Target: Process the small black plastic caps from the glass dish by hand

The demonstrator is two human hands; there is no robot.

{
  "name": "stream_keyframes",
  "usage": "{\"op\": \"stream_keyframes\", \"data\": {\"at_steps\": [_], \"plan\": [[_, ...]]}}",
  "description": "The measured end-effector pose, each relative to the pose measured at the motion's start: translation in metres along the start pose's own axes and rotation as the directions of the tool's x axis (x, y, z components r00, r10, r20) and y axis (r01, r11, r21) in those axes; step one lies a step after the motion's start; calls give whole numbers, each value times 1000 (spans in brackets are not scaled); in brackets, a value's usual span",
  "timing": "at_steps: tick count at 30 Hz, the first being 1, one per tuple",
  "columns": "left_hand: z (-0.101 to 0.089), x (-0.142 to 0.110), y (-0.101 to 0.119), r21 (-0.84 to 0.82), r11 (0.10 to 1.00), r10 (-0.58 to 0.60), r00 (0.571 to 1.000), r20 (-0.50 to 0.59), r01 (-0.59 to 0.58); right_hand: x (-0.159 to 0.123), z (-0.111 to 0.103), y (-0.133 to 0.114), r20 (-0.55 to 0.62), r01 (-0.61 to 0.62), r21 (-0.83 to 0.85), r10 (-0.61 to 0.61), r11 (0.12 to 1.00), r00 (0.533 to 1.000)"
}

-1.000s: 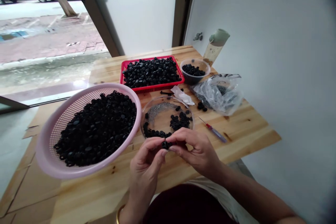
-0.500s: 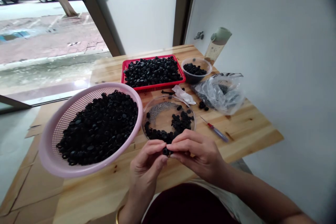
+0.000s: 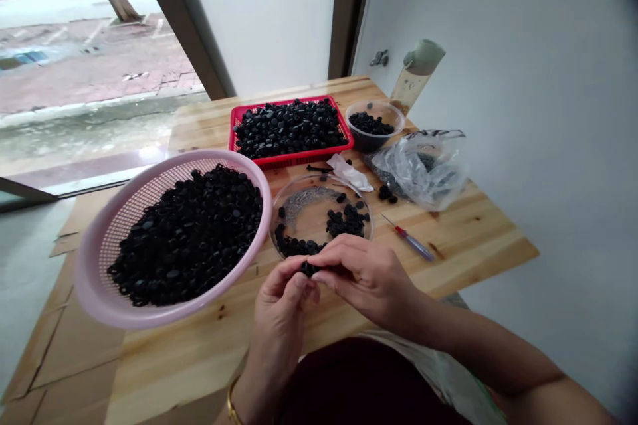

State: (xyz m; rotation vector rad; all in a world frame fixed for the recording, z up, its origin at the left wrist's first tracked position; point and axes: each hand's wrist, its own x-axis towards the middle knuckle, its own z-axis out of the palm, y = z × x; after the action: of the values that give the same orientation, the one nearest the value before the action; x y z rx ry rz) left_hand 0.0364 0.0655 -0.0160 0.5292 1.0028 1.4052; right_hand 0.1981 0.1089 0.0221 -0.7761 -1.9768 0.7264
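Note:
A small round black part (image 3: 309,269) is pinched between the fingertips of both my hands, above the near edge of the table. My left hand (image 3: 284,292) grips it from the left, thumb and forefinger closed. From the right, my right hand (image 3: 366,275) holds it with thumb and fingertips; its exact kind is too small to make out. Just beyond my fingers lies a clear round dish (image 3: 273,219), holding small black pieces (image 3: 346,219) and a spread of thin silvery bits (image 3: 306,202). My right hand partly hides the dish's near rim.
To the left stands a pink basket (image 3: 87,279) heaped with black parts. Behind are a red basket (image 3: 299,159), a clear tub (image 3: 376,141) and a tilted bottle (image 3: 419,76). A plastic bag (image 3: 428,172) and a screwdriver (image 3: 411,241) lie on the right.
Both hands have shifted slightly up and to the left in view, still pinching the black part. My left fingers have turned around it. The camera view has tipped a little.

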Motion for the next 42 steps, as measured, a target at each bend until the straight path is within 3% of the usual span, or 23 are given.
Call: {"op": "stream_keyframes", "data": {"at_steps": [11,16,22,27,34,39,42], "plan": [[-13,1,0,72,997,-5,1000,0,5,9,0,-5,10,-8,-44,8,999,1000],[-7,0,-2,78,996,42,999,24,-44,8,-4,1,46,-58,19,57,998,997],[6,-6,2,73,993,98,995,-36,-95,6,-6,4,61,-53,69,49,996,997],[1,-10,2,134,982,133,991,-1,-131,5,-6,0,48,24,32,-25,999,999],[-6,-17,3,288,934,194,977,86,-210,2,-5,-4,66,-29,145,20,989,998],[-6,-19,4,364,869,292,941,172,-336,0,-8,-3,98,-179,320,155,930,983],[-8,-18,6,379,826,350,906,237,-418,4,-11,-1,265,-415,538,321,734,909]]}}
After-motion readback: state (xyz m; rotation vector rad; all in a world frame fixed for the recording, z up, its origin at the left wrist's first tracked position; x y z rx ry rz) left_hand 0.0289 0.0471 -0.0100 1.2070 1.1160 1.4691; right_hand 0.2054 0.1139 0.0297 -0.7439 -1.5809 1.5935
